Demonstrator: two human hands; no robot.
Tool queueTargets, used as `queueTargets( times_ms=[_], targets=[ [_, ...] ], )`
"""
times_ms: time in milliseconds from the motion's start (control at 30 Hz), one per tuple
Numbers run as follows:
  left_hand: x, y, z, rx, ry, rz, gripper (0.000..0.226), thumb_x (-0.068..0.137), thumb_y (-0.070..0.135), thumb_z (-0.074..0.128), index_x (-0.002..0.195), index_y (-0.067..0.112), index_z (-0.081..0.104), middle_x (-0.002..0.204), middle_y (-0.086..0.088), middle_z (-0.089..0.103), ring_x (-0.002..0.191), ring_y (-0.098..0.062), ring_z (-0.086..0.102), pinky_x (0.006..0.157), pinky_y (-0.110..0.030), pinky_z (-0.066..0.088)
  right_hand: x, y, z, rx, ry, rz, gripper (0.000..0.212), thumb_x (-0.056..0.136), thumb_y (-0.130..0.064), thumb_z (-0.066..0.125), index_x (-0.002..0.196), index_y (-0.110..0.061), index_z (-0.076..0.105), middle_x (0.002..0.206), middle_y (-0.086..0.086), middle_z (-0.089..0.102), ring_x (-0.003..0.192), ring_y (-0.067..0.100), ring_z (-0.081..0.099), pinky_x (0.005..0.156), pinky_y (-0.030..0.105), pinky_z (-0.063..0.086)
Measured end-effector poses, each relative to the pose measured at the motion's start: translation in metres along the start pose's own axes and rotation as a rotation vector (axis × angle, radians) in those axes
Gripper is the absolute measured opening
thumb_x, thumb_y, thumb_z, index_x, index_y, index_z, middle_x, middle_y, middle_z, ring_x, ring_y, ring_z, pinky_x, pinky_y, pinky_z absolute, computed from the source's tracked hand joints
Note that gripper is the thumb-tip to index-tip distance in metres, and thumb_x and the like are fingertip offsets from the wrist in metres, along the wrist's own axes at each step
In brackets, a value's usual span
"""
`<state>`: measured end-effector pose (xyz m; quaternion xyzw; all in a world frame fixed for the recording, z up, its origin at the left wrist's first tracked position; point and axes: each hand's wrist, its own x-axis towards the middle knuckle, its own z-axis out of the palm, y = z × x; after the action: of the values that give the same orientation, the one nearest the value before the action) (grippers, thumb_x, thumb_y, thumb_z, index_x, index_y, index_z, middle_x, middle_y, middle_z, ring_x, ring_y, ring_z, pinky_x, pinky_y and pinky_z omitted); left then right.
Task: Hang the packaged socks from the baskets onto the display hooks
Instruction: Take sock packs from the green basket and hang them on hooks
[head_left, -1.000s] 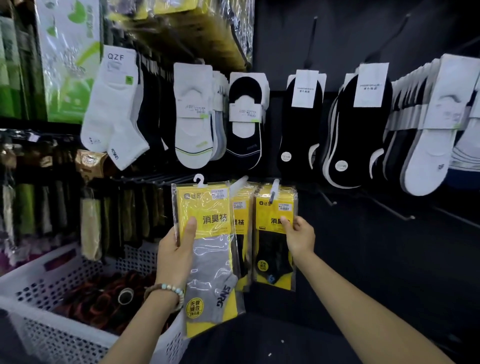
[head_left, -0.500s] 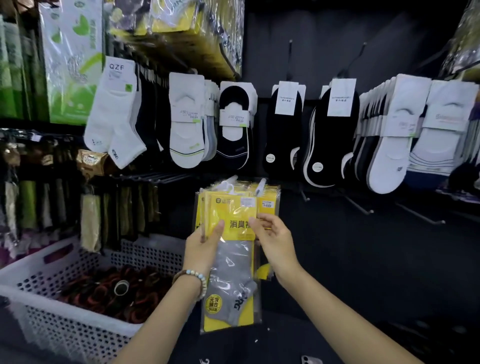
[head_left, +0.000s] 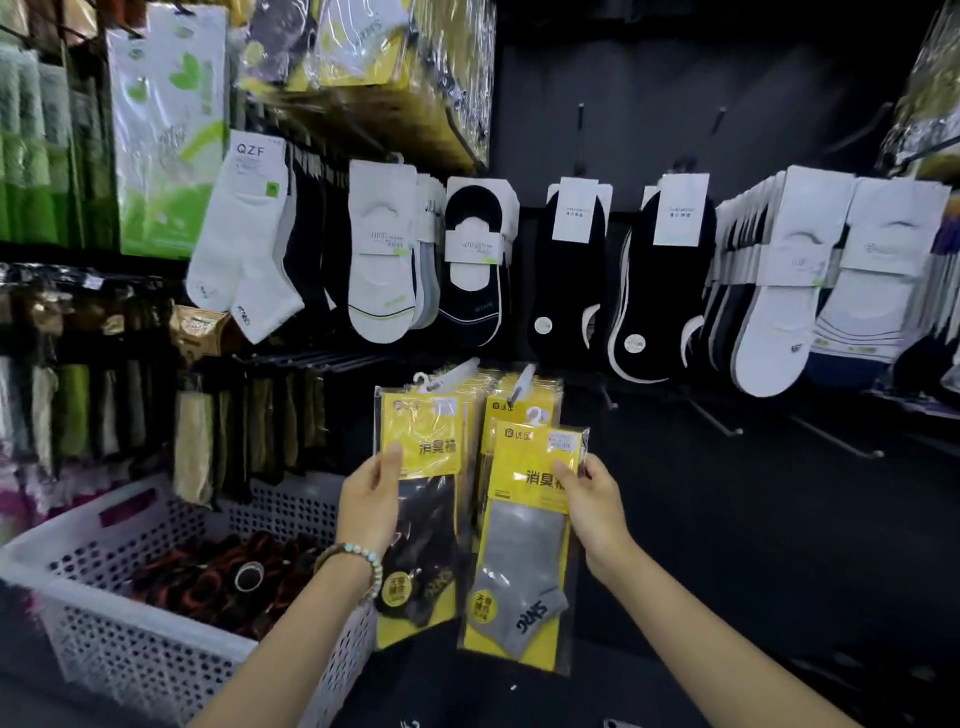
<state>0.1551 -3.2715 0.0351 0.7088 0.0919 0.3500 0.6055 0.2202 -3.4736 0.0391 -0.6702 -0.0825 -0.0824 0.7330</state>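
Centrally, 2 stacks of yellow-headed sock packs are hung side by side, the left stack and the right stack, on 2 white-tipped display hooks low on the dark wall.
Item 1: black-sock pack, front of the left stack, is gripped at its left edge by the left hand, with the thumb laid on the yellow header.
Item 2: grey-sock pack is pinched at its upper right edge by the right hand and held upright in front of the right stack, its white hanger just below that hook's tip.
Item 3: white perforated basket, near left, is filled with dark red and black goods.
Carded socks are hung in a row above.
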Motion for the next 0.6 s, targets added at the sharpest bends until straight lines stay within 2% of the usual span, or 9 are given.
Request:
queueTargets(
  times_ms=[67, 133, 333, 467, 600],
  targets=[
    [0.005, 0.000, -0.006, 0.034, 0.035, 0.055, 0.043, 0.095, 0.039, 0.042, 0.061, 0.015, 0.032, 0.053, 0.006, 0.025, 0.048, -0.009, 0.026, 0.051, -0.024, 0.026, 0.010, -0.001, 0.003, -0.055, 0.018, -0.049, 0.006, 0.097, -0.015, 0.052, 0.096, -0.015, 0.058, 0.097, 0.008, 0.071, 0.086, 0.019, 0.069, 0.078, 0.037, 0.056],
    [0.009, -0.001, -0.008, 0.058, 0.062, 0.058, 0.044, 0.094, 0.042, 0.042, 0.062, 0.014, 0.031, 0.052, 0.003, 0.025, 0.046, -0.010, 0.024, 0.048, -0.024, 0.025, 0.022, -0.001, 0.009, -0.099, 0.028, -0.083, 0.005, 0.097, -0.015, 0.052, 0.095, -0.016, 0.057, 0.098, 0.010, 0.070, 0.089, 0.023, 0.068, 0.082, 0.042, 0.055],
    [0.022, -0.011, -0.008, 0.032, 0.053, 0.035, 0.046, 0.092, 0.047, 0.042, 0.060, 0.016, 0.030, 0.050, 0.004, 0.025, 0.042, -0.008, 0.022, 0.046, -0.024, 0.023, 0.058, 0.013, 0.030, -0.168, 0.067, -0.114, 0.006, 0.097, -0.017, 0.052, 0.096, -0.013, 0.056, 0.095, 0.007, 0.069, 0.087, 0.024, 0.066, 0.079, 0.042, 0.053],
    [0.027, -0.015, -0.006, 0.029, 0.054, 0.034, 0.047, 0.093, 0.046, 0.042, 0.058, 0.017, 0.029, 0.048, 0.007, 0.024, 0.038, -0.005, 0.020, 0.045, -0.024, 0.022, 0.078, 0.027, 0.033, -0.222, 0.145, -0.126, 0.005, 0.096, -0.019, 0.054, 0.097, -0.014, 0.057, 0.092, 0.002, 0.068, 0.081, 0.017, 0.064, 0.065, 0.026, 0.050],
    [0.028, -0.020, -0.005, 0.023, 0.044, 0.039, 0.047, 0.094, 0.043, 0.043, 0.058, 0.016, 0.032, 0.040, 0.010, 0.023, 0.035, -0.003, 0.020, 0.049, -0.026, 0.027, 0.088, 0.038, 0.028, -0.259, 0.259, -0.092, 0.017, 0.087, -0.029, 0.068, 0.088, -0.015, 0.059, 0.081, -0.004, 0.063, 0.073, 0.009, 0.058, 0.057, 0.017, 0.042]
  ],
)
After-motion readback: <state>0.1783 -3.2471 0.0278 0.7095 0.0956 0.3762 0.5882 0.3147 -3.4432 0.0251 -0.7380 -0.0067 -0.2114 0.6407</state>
